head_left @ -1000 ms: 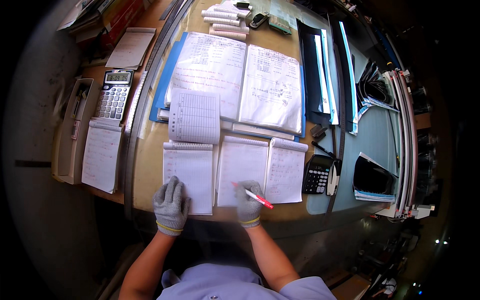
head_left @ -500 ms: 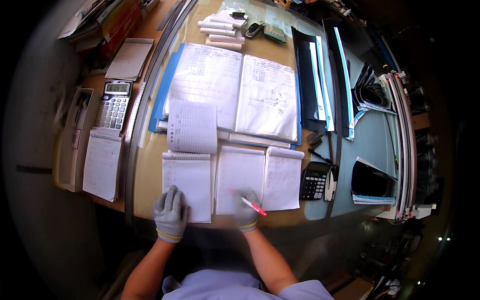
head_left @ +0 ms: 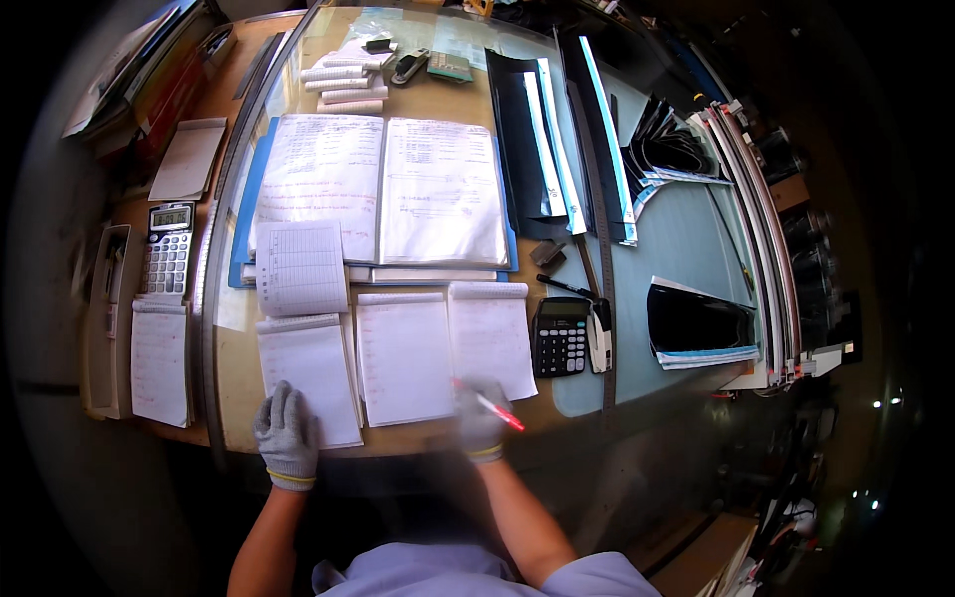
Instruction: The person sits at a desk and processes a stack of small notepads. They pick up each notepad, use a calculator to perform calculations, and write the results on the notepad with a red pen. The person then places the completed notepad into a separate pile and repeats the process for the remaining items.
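Note:
My left hand (head_left: pixel 286 435), in a grey knit glove with a yellow cuff edge, lies on the lower left part of the left notepad (head_left: pixel 306 363), fingers stretched out. That pad's top sheet (head_left: pixel 301 269) is folded back onto an open ledger (head_left: pixel 323 184). In my right hand (head_left: pixel 479 423), gloved alike and blurred, is a red and white pen (head_left: pixel 510 420). This hand is by the lower left corner of the right notepad (head_left: pixel 492 333), next to the middle notepad (head_left: pixel 405 353). Handwriting fills lines on the middle and right pads.
A black calculator (head_left: pixel 561 338) stands right of the pads, beside a stapler-like white tool (head_left: pixel 599 338). Further right lie black sheets with blue-white edges (head_left: pixel 701 323). A silver calculator (head_left: pixel 167 251), another notepad (head_left: pixel 159 358) and a long open box (head_left: pixel 104 328) line the left side.
The whole view has shifted, so the tabletop things appear further left. My right hand with the pen has passed from the middle pad to the right pad's lower corner. My left hand stays on its pad.

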`<action>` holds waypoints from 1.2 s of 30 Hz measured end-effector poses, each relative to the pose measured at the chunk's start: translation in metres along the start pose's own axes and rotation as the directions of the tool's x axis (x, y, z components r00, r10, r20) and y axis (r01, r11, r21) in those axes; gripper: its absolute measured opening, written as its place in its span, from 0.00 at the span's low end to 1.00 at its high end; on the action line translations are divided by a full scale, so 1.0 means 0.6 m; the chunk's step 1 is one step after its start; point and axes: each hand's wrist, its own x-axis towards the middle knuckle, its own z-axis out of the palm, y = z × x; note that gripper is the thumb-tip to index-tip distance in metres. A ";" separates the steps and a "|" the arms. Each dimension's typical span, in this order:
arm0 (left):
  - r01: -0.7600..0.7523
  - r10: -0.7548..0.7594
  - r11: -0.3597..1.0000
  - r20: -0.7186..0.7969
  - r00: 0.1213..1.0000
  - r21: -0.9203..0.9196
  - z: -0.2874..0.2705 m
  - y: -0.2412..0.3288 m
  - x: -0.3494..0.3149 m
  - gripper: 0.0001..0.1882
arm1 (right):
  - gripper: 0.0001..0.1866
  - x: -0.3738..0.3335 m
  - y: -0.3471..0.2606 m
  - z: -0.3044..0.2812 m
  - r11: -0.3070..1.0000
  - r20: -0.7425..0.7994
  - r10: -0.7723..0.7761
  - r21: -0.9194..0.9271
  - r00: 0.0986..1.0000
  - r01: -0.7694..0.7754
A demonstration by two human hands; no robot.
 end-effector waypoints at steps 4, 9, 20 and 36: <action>-0.003 0.003 1.000 -0.014 1.000 0.018 0.000 -0.001 0.000 0.28 | 0.12 0.035 0.029 -0.061 0.990 -0.285 0.059 0.136 0.957 -0.020; -0.021 0.022 0.999 -0.038 0.999 0.027 -0.002 0.000 0.002 0.27 | 0.10 0.073 0.141 -0.148 0.956 -0.444 0.123 0.292 0.888 0.014; -0.002 0.003 1.000 -0.038 0.999 0.026 -0.010 0.009 0.001 0.26 | 0.05 0.064 0.171 -0.196 0.653 -0.290 0.465 0.750 0.837 -0.103; 0.001 -0.001 1.000 -0.018 1.000 0.027 -0.012 0.010 0.002 0.26 | 0.05 0.062 0.202 -0.191 0.894 -0.375 0.290 0.435 0.881 -0.109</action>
